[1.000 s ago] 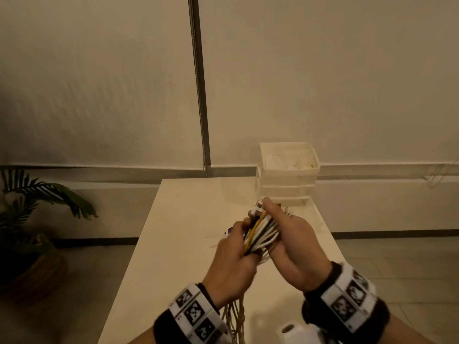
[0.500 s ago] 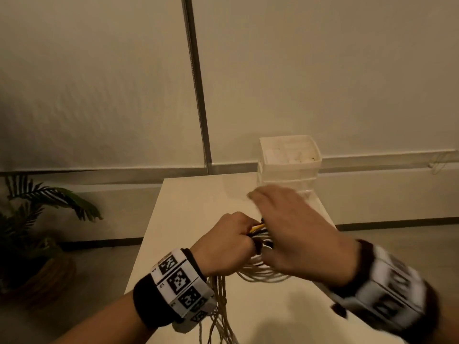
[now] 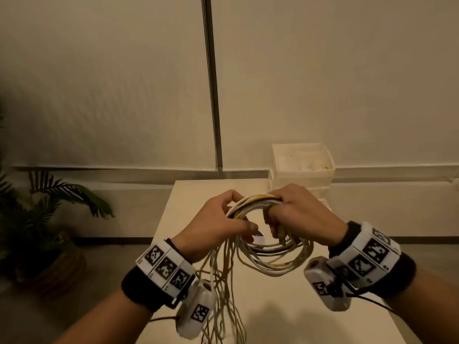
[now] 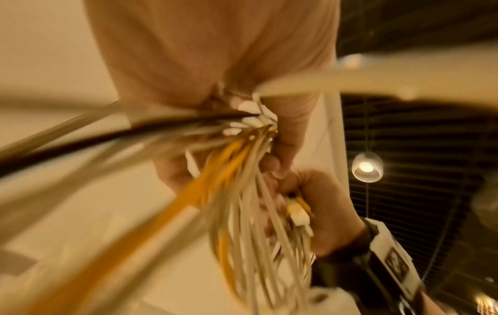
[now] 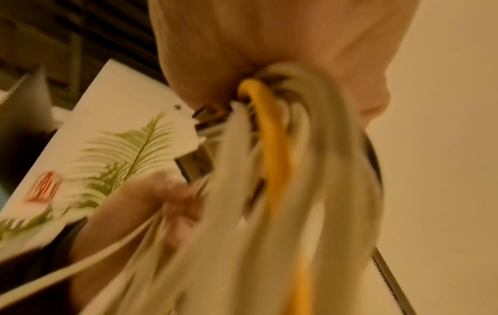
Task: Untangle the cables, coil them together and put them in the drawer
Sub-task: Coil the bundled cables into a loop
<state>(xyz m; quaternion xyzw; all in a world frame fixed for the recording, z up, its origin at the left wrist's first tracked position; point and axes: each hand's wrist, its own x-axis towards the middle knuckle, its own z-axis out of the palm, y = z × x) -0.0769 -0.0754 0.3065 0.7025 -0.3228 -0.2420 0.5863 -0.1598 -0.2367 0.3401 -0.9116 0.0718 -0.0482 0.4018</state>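
Note:
A bundle of white, yellow and dark cables point(image 3: 270, 259) forms a loop held in the air above the white table point(image 3: 298, 314). My left hand point(image 3: 221, 224) grips the loop's left side, thumb across the strands. My right hand point(image 3: 295, 214) grips its top right, fingers curled round the cables point(image 5: 272, 149). Loose cable ends point(image 3: 223, 301) hang down between my wrists. In the left wrist view the cables point(image 4: 242, 191) run blurred past my palm to the right hand point(image 4: 320, 204). The white drawer unit point(image 3: 301, 170) stands at the table's far right, its top tray open.
A potted palm point(image 3: 49, 219) stands on the floor at the left. A small purple-marked object point(image 3: 258, 235) lies on the table under the loop. A metal pole point(image 3: 211, 83) runs up the wall behind the table.
My hands have drawn apart and risen, opening the cables from a tight bunch into a wide loop. The right hand came back from reaching over the left hand and now grips the loop's top.

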